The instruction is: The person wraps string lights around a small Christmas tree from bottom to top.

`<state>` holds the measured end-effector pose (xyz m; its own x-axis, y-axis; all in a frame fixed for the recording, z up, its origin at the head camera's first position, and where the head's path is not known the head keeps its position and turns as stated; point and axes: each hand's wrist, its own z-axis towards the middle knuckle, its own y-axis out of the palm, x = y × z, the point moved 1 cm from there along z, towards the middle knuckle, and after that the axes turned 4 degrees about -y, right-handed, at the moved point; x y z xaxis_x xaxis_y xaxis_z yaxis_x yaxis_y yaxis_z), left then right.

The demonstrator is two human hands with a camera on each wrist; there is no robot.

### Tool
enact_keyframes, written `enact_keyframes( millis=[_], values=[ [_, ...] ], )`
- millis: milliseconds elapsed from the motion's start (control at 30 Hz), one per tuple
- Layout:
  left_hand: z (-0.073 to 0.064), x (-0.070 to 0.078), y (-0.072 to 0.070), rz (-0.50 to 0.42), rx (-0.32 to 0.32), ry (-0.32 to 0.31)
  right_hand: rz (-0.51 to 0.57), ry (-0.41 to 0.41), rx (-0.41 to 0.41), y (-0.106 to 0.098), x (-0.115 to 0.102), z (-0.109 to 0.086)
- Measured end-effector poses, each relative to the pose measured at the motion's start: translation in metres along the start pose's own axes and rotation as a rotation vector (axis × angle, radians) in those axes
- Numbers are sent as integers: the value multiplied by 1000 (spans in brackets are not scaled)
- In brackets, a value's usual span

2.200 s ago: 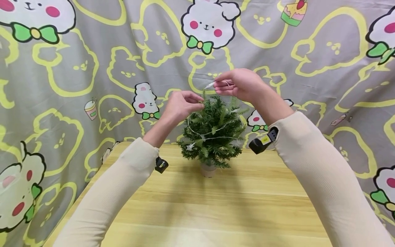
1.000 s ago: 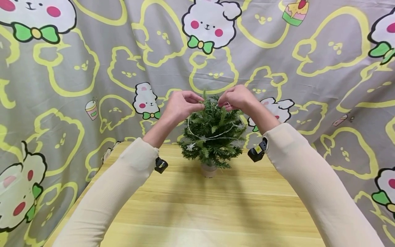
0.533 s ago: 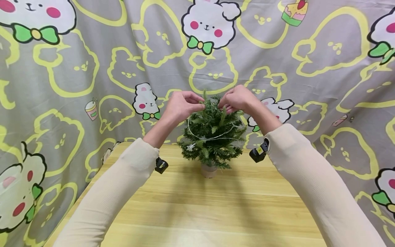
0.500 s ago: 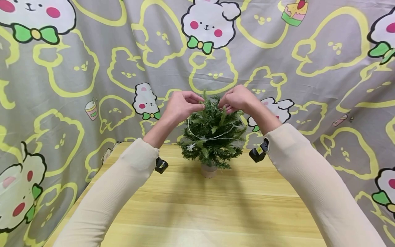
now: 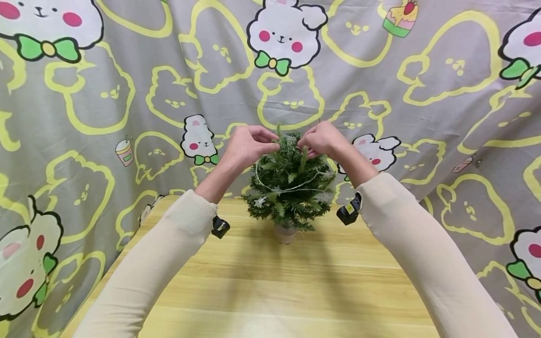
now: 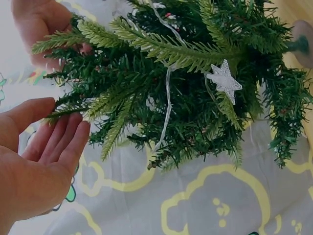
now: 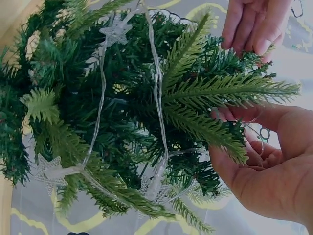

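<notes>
A small artificial Christmas tree [image 5: 291,176] stands upright in a pot [image 5: 285,233] on the table. Clear string lights [image 5: 281,191] with star-shaped covers wrap its branches. Thumb and fingers of my left hand [image 5: 249,146] pinch a branch tip near the top left; the left wrist view shows this branch [image 6: 73,108] between them. At the upper right, my right hand [image 5: 325,139] curls into the foliage. A thin loop of the light wire [image 7: 261,142] runs through its fingers in the right wrist view, where branches partly hide the fingertips. Star lights [image 7: 115,32] hang lower down.
The wooden table [image 5: 270,286] stretches in front of the tree. Close behind hangs a grey curtain [image 5: 355,89] with cartoon prints. Small black cameras [image 5: 348,211] sit at both sleeve cuffs.
My right hand has come down from above the treetop, with the star light it held, into the upper right branches, then shifted slightly lower. The left hand has stayed at its branch.
</notes>
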<state>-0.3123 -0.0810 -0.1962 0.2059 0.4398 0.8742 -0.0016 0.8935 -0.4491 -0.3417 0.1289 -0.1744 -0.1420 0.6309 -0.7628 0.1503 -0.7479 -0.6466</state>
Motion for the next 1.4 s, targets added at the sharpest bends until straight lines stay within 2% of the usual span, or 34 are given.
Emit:
enact_keyframes(
  millis=[167,500,600,733,900,1033,1267,1400],
  values=[
    [-1,-1,0,-16,-1,-2,25,3,-13,-4,-1,-3],
    [-1,0,-1,-12,-3,3,232,-13,-24,-2,-3,1],
    [-1,1,-1,-21,-2,-2,154,-17,-12,-1,-2,3],
    [0,1,-1,-14,-1,-6,-11,-24,21,1,0,3],
    [0,1,-1,-5,0,-3,-57,-46,58,5,3,3],
    [-1,2,0,-11,-7,6,-48,-48,39,5,5,1],
    [0,2,2,-17,-18,2,195,13,-59,-3,7,-4],
    [0,1,2,-21,-19,6,245,14,-88,-7,3,-9]
  ],
)
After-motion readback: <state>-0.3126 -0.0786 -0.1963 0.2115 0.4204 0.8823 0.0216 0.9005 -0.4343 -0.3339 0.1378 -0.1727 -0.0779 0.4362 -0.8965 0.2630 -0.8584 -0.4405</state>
